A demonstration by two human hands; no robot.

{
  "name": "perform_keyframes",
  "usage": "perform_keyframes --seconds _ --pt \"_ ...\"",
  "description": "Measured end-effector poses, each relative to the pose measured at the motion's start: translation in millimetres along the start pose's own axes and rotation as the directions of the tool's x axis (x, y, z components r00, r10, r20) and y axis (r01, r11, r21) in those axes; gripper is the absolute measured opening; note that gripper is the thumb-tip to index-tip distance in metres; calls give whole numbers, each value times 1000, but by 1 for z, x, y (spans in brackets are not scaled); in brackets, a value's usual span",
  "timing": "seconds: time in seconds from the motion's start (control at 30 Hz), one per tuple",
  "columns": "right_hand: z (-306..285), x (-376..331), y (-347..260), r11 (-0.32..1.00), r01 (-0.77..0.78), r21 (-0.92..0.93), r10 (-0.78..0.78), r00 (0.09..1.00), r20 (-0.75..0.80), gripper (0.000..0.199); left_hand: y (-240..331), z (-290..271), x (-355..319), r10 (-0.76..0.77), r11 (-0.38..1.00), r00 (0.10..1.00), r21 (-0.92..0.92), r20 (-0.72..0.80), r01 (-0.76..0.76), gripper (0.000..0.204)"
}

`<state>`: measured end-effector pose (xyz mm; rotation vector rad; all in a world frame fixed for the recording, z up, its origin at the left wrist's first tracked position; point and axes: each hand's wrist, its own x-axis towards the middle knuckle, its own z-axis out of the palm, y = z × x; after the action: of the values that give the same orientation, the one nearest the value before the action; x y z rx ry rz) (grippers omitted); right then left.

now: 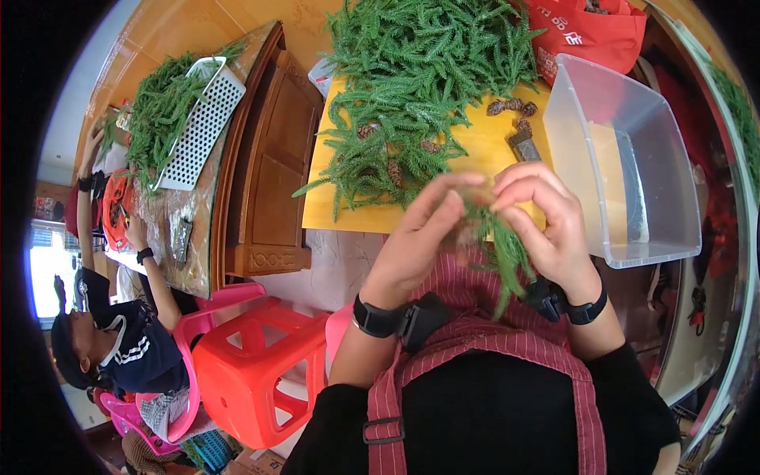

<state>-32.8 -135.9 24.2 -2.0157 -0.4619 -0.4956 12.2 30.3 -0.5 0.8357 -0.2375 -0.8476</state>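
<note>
In front of my apron, my right hand (548,222) pinches a green artificial fir sprig (508,252) whose needles hang down below the fingers. My left hand (418,237) is close beside it, its fingertips smeared by motion. Between both hands is a brownish blur that I cannot make out. Beyond them on the yellow tabletop (348,215) lie finished-looking green sprigs with brown pine cones (394,172) among them. A large heap of green fir sprigs (431,59) covers the far part. Several loose pine cones (513,105) and a dark grey object (524,149) lie to the right.
A clear plastic bin (645,198) stands at the right, with a red bag (590,39) behind it. A red stool (253,380) is at my left. Past a wooden cabinet (265,166), another person (138,348) works at a table with a white basket (207,119) and more greenery.
</note>
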Motion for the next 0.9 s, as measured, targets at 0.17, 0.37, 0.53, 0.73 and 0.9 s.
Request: perform_keyframes --seconds 0.17,0.37,0.53,0.73,0.9 --pt "8 -2 3 974 -222 -53 205 951 -231 6 -10 -8 2 703 464 700 826 -124 -319 77" --pt "13 -4 4 967 -252 -35 233 934 -272 5 -14 17 7 654 68 726 940 212 -335 66" --pt "5 -6 8 972 -231 -53 216 956 -199 6 -21 19 6 612 262 788 921 73 -289 51" --pt "-2 -6 9 969 -246 -19 242 962 -130 6 -14 14 7 659 125 729 927 188 -353 40" --pt "-2 -8 10 964 -265 36 267 955 -126 6 -13 15 6 657 147 741 940 139 -307 34"
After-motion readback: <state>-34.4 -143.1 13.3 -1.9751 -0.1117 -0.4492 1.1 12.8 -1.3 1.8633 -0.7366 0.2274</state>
